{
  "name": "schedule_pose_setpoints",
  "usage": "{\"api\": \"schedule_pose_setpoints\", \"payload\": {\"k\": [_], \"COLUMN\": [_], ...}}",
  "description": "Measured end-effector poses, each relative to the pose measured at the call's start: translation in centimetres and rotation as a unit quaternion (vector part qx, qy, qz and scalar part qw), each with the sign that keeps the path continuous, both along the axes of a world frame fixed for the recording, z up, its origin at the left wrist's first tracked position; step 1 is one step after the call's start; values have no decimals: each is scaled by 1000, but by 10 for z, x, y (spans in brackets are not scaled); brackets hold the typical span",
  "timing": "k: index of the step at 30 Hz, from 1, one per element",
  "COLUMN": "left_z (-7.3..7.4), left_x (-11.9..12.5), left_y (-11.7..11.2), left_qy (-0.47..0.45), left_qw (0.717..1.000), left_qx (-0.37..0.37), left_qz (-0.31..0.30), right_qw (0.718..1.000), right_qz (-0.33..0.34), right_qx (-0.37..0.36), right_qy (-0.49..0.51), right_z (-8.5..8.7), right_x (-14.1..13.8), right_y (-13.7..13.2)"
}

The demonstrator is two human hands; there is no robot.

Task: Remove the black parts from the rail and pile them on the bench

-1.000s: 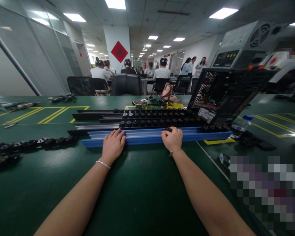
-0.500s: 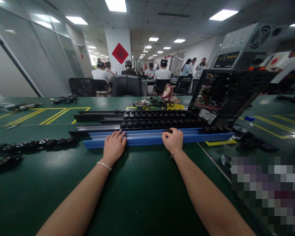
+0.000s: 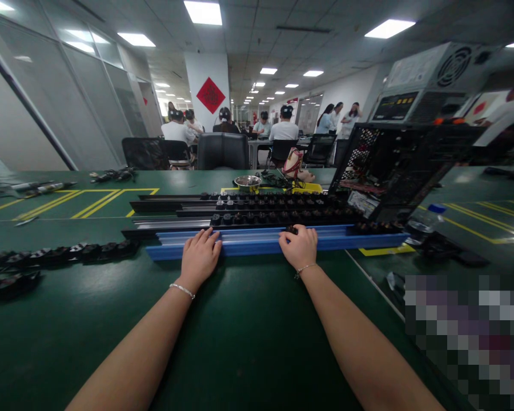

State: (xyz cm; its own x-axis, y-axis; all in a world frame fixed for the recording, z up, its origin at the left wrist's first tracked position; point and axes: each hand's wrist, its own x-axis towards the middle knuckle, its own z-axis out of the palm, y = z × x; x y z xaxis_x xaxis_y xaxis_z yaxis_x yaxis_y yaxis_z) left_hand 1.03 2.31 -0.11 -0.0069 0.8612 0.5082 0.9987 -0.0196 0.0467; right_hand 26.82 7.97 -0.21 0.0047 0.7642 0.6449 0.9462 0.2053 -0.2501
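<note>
A long blue channel rail (image 3: 251, 242) lies crosswise on the green table in front of me. My left hand (image 3: 200, 251) holds its left part, with the fingers over the near wall and the thumb apart. Farther right, my right hand (image 3: 300, 246) is closed on a small black module (image 3: 291, 229) inside the channel; the fingers partly cover it. Several dark modules (image 3: 374, 227) sit in the rail's right end. Directly behind run black rails (image 3: 154, 233) with rows of round black modules (image 3: 257, 217).
An open computer case (image 3: 394, 171) stands at the right, behind the rail's end. Near it are a water bottle (image 3: 426, 220) and dark flat pieces. Strung black modules (image 3: 68, 252) lie at the left. A metal bowl (image 3: 247, 181) and cables are at the back. People sit beyond.
My right hand has shifted slightly left along the blue rail with the black module. My left hand keeps its place on the rail. The whole view has moved a little.
</note>
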Motion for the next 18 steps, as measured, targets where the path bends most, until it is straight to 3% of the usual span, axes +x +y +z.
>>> {"api": "schedule_pose_setpoints", "payload": {"k": [18], "left_z": [0], "left_x": [0], "left_y": [0], "left_qy": [-1], "left_qw": [1000], "left_qx": [1], "left_qz": [1], "right_qw": [999], "right_qz": [33], "right_qx": [-22], "right_qy": [-28], "right_z": [1], "right_x": [-14], "right_y": [-7]}}
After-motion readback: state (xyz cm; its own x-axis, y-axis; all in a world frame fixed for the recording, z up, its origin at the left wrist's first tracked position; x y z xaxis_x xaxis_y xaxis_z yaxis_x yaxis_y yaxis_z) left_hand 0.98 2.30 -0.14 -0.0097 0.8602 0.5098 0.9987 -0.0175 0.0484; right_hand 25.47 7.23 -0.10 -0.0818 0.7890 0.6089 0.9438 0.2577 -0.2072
